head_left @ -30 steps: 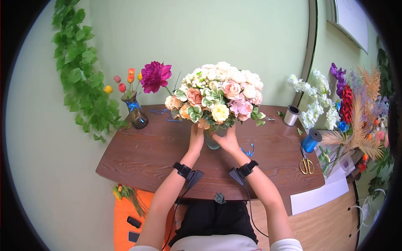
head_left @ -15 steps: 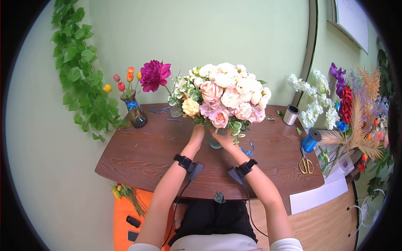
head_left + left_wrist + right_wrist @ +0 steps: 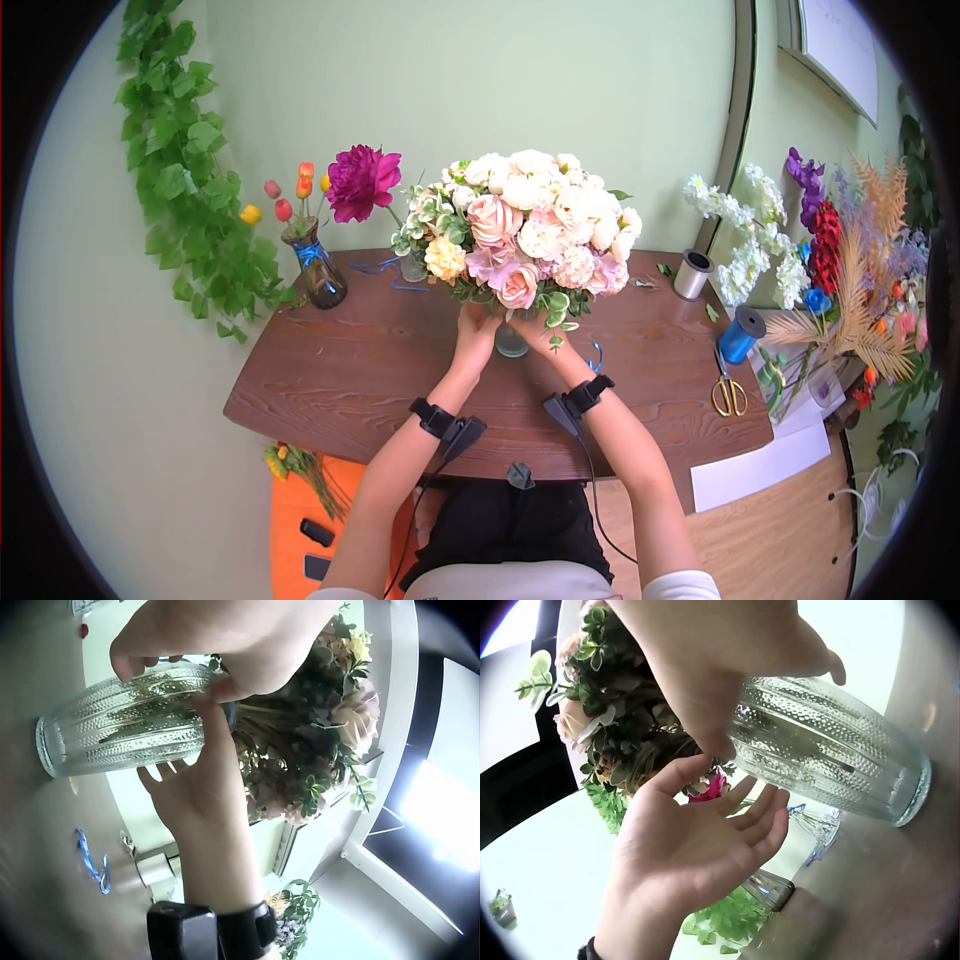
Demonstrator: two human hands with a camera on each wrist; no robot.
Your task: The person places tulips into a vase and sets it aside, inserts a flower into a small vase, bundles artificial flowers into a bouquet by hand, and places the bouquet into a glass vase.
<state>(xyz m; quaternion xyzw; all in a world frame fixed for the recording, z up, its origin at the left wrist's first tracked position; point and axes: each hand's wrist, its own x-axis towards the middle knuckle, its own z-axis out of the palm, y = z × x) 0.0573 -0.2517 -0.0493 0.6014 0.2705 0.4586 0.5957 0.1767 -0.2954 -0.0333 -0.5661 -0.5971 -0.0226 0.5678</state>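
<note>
A ribbed clear glass vase stands on the brown table, filled with a big bouquet of white, pink and yellow flowers with green leaves. My left hand holds the vase from the left, just under the blooms. On the opposite side my right hand holds it at the same height. Both thumbs are at the vase's neck in the wrist views, where stems show through the textured glass. In the head view the flowers hide part of the fingers.
To the left stands a dark vase with tulips and a magenta peony. On the right are a silver ribbon spool, a blue spool, scissors and several loose flower stems. Blue ribbon lies beside the right wrist.
The bouquet and vase have turned, so the yellow bloom and pink roses at the front have moved left. Both hands have stayed at the vase's neck and shifted slightly around it.
</note>
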